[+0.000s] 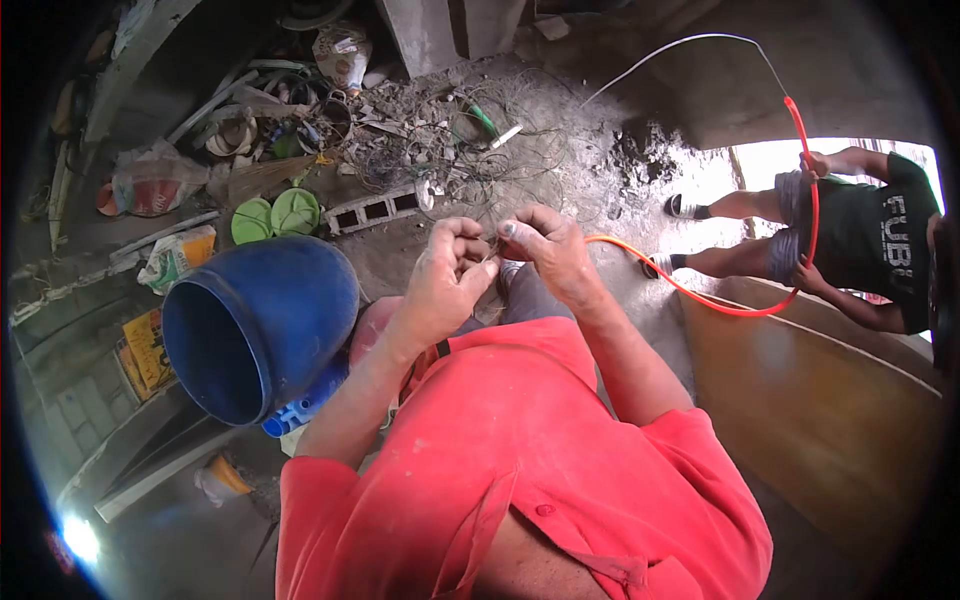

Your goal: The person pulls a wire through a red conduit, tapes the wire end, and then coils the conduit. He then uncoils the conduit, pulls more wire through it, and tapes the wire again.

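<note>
My left hand (455, 275) is raised at chest height, its fingers curled, with thin wire between thumb and fingertips. Close beside it on the right, my right hand (550, 250) pinches the end of an orange tube (650, 262). The fingertips of both hands nearly meet, and the exact join of wire and tube is hidden. From my right hand the tube curves right to a co-worker (860, 235) in a dark shirt, whose two hands hold it. A pale wire (690, 40) comes out of the tube's far end and arcs back left.
A blue barrel (300, 310) lies at the left, with green lids (295, 212) behind it. A hollow block (378, 212) and rubble with tangled wire (450, 140) cover the floor ahead. A brown panel (800, 400) stands at the right.
</note>
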Demonstrator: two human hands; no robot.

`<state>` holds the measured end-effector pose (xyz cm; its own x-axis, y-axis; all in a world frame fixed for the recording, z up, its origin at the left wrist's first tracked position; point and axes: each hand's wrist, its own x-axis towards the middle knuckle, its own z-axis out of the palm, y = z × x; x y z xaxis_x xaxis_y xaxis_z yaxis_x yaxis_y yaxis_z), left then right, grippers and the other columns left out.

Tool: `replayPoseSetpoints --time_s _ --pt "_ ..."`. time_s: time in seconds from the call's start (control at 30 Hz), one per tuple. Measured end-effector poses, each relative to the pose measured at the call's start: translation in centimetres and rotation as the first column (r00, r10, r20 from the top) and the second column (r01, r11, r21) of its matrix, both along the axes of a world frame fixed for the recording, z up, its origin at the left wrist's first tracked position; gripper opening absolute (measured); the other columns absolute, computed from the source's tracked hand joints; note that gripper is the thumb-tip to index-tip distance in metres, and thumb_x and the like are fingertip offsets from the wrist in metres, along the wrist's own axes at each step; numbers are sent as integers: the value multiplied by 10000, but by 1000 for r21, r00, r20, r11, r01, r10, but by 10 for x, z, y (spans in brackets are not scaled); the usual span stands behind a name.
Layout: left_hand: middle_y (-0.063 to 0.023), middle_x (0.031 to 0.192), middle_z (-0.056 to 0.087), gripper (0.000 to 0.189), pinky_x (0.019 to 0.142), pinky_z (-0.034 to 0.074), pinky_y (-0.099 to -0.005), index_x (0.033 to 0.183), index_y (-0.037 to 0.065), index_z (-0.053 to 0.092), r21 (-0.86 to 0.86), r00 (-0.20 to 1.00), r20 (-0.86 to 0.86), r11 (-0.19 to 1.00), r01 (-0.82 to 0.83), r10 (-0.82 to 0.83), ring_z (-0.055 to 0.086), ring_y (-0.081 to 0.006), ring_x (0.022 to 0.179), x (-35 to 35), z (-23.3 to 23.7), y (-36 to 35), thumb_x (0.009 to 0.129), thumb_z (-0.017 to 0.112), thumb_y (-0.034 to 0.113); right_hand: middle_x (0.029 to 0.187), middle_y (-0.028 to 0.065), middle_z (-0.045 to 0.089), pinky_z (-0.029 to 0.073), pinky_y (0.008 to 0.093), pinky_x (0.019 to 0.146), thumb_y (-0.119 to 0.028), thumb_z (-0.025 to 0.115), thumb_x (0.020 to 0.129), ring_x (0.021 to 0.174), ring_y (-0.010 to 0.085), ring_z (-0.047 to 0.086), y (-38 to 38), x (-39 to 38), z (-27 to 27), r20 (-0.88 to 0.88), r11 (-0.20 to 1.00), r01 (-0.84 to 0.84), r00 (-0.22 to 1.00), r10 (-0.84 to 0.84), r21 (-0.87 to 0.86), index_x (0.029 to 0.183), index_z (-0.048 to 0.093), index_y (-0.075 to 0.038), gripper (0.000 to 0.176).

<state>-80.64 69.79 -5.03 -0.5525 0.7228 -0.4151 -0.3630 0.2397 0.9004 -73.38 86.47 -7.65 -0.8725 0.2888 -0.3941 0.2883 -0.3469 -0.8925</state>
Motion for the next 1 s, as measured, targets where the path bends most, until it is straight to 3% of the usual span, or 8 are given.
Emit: replayPoseSetpoints --time_s 0.1,0.17,0.53,0.6,0.63,0.7,0.9,1.0 --pt "-88 883 649 278 659 523 -304 1129 5 544 -31 855 -515 995 -98 68 647 -154 768 12 -8 -4 867 637 -3 735 1 623 447 213 578 -150 658 925 667 52 539 -12 -1 1 32 996 79 996 -80 30 872 646 8 168" --pt "-133 876 661 204 650 537 -349 1014 10 615 11 481 -872 986 -165 90 675 -263 769 17 -6 2 822 682 -13 748 4 626 458 212 590 -146 665 921 674 52 546 -20 -3 9 62 986 82 994 -92 145 877 649 15 167" --pt "-120 806 643 128 611 518 -380 942 16 632 72 174 -975 935 -346 140 648 -273 712 30 -5 21 829 691 29 816 16 644 479 219 648 -168 615 946 710 65 571 3 2 8 -32 996 7 999 -4 89 970 682 12 194" --pt "-72 727 621 96 547 477 -301 920 13 631 36 570 -761 897 -440 311 604 -167 643 42 10 31 871 669 85 876 16 654 483 222 692 -181 657 917 763 72 584 27 9 10 24 987 -130 991 133 -91 1047 689 -17 211" --pt "-72 727 621 96 547 477 -301 920 13 631 21 565 -768 894 -448 301 604 -167 643 49 15 35 871 669 85 876 16 654 483 222 692 -181 657 917 763 72 584 38 16 13 19 984 -139 990 141 -108 1047 689 -17 211" --pt "-36 671 601 111 476 399 -226 899 13 637 -25 860 78 864 -503 503 508 -100 509 63 24 44 881 656 121 885 15 633 476 228 682 -205 673 917 767 79 581 60 31 20 -106 921 -375 925 365 -106 1073 645 14 271" --pt "-21 708 600 100 456 358 -199 900 38 598 -67 730 450 834 -548 515 468 -49 512 132 20 90 874 658 114 890 21 643 494 246 718 -175 668 916 813 94 593 103 92 -9 -189 842 -441 897 400 -310 1044 652 3 219" --pt "-47 705 607 109 481 418 -252 925 27 604 -140 775 318 836 -531 546 539 -101 546 164 6 109 892 647 121 893 40 658 522 248 746 -143 642 917 820 97 611 110 121 -20 -108 933 -359 927 360 31 973 667 27 180"
